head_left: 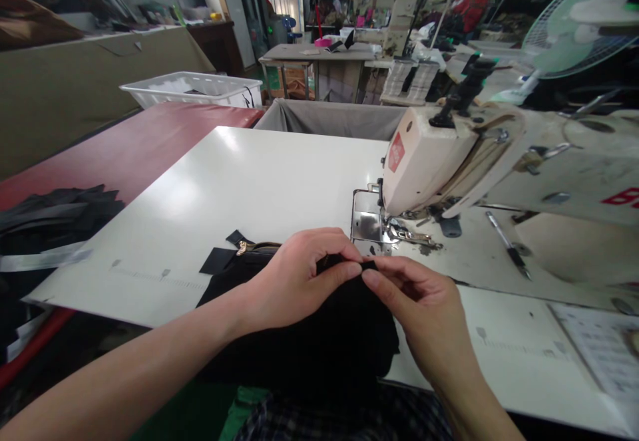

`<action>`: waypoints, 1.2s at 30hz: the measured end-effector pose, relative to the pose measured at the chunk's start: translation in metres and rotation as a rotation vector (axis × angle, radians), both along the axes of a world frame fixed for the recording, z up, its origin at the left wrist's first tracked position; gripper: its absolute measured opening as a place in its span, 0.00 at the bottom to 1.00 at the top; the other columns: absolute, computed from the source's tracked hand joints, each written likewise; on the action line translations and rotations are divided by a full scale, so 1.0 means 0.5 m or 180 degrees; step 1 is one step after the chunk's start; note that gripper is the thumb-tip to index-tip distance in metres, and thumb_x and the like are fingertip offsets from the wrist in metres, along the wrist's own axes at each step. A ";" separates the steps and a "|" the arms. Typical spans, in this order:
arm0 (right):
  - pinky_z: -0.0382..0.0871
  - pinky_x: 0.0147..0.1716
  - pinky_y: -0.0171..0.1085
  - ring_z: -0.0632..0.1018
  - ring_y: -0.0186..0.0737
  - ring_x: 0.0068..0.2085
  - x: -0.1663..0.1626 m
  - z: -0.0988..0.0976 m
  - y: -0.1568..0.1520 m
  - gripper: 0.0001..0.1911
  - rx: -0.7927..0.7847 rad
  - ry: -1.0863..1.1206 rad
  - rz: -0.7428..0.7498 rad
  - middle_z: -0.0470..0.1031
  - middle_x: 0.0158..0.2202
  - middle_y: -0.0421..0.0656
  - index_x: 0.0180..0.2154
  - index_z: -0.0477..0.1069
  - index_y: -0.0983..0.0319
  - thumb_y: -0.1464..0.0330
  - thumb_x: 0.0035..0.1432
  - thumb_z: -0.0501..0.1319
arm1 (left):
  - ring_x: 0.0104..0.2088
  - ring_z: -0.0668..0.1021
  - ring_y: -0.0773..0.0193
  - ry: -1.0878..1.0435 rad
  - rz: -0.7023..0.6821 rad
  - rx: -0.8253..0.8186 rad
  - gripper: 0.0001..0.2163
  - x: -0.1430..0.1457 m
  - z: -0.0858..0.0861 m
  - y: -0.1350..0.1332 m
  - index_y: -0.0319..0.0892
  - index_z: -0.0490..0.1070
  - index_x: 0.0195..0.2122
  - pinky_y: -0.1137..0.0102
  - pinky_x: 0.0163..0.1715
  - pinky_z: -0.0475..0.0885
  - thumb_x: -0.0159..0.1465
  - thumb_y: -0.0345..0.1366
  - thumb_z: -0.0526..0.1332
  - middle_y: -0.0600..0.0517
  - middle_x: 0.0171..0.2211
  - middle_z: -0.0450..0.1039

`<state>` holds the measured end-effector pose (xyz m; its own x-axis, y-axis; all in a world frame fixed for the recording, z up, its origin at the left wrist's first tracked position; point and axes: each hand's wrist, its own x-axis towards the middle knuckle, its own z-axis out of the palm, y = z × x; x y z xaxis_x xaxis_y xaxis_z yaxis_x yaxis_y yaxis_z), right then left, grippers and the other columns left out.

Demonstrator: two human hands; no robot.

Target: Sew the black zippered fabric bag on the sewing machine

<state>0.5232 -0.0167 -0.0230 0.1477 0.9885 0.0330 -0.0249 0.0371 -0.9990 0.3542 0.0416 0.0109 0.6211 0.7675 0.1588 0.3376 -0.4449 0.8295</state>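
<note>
**Both hands pinch the black fabric just short of the presser foot**

I see my left hand (294, 275) and right hand (419, 301) meeting fingertip to fingertip over the top edge of the black fabric piece (319, 334), each closed in a pinch on that edge. The fabric hangs off the near edge of the white table (249, 181) toward my lap, its gold zipper end (243, 247) lying at about 9 o'clock from the left hand. The needle plate (367, 225) sits at 12 o'clock from the pinch, just beside the fingertips, under the head of the sewing machine (429, 161). The pinched edge runs roughly 9 to 3. Both hands are about equally near the plate.
</note>
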 end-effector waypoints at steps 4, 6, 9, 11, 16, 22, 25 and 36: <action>0.73 0.23 0.28 0.77 0.33 0.23 -0.004 0.000 -0.005 0.03 0.0221 -0.0222 -0.0407 0.78 0.23 0.37 0.29 0.79 0.58 0.68 0.48 0.70 | 0.32 0.73 0.69 0.0070 -0.0038 0.0173 0.05 0.003 -0.006 -0.003 0.40 0.72 0.32 0.75 0.33 0.66 0.65 0.32 0.59 0.55 0.30 0.71; 0.73 0.24 0.28 0.77 0.33 0.24 -0.006 -0.002 -0.009 0.02 0.0274 -0.0300 -0.0409 0.79 0.24 0.36 0.29 0.79 0.57 0.68 0.49 0.70 | 0.32 0.72 0.69 0.0149 0.0043 0.0344 0.04 0.004 -0.010 -0.007 0.40 0.71 0.33 0.74 0.33 0.66 0.64 0.32 0.59 0.55 0.30 0.70; 0.73 0.26 0.28 0.77 0.32 0.25 -0.005 -0.008 -0.016 0.02 0.0236 -0.0387 -0.0372 0.78 0.24 0.36 0.30 0.78 0.57 0.67 0.51 0.69 | 0.32 0.72 0.69 0.0267 0.0113 0.0417 0.03 0.005 -0.013 -0.008 0.40 0.70 0.33 0.74 0.33 0.65 0.64 0.33 0.59 0.55 0.31 0.70; 0.72 0.27 0.29 0.76 0.32 0.25 0.000 -0.012 -0.019 0.04 0.0134 -0.0430 -0.0370 0.78 0.24 0.36 0.30 0.78 0.57 0.66 0.52 0.69 | 0.32 0.71 0.70 0.0297 0.0049 0.0364 0.03 0.003 -0.010 -0.006 0.40 0.69 0.33 0.75 0.33 0.65 0.64 0.32 0.59 0.56 0.31 0.70; 0.70 0.47 0.37 0.76 0.40 0.46 0.019 -0.007 -0.009 0.13 0.0017 -0.0114 0.0311 0.76 0.45 0.42 0.43 0.75 0.56 0.56 0.62 0.59 | 0.31 0.70 0.73 0.0084 -0.0461 0.0297 0.04 -0.013 0.011 0.001 0.40 0.65 0.33 0.78 0.34 0.65 0.66 0.31 0.58 0.57 0.31 0.68; 0.67 0.34 0.33 0.73 0.36 0.33 0.007 -0.007 0.010 0.14 -0.1076 0.0647 0.1645 0.74 0.30 0.38 0.31 0.73 0.61 0.60 0.48 0.71 | 0.35 0.71 0.72 -0.0070 -0.0856 0.0267 0.03 -0.031 0.019 -0.004 0.40 0.65 0.35 0.79 0.38 0.66 0.67 0.29 0.56 0.55 0.33 0.68; 0.58 0.23 0.27 0.65 0.28 0.24 0.005 -0.021 0.012 0.17 -0.1448 0.1216 0.1206 0.67 0.21 0.34 0.25 0.70 0.63 0.63 0.40 0.75 | 0.37 0.71 0.71 -0.0010 -0.0905 0.0194 0.03 -0.033 0.017 -0.006 0.39 0.65 0.35 0.78 0.40 0.67 0.68 0.29 0.55 0.53 0.37 0.67; 0.66 0.30 0.28 0.74 0.32 0.30 -0.015 -0.043 -0.015 0.15 -0.0676 0.1268 -0.0226 0.77 0.28 0.37 0.32 0.76 0.60 0.62 0.43 0.75 | 0.39 0.72 0.68 0.0144 -0.0138 0.0079 0.04 -0.018 -0.016 -0.003 0.42 0.62 0.35 0.73 0.42 0.67 0.68 0.32 0.54 0.54 0.39 0.70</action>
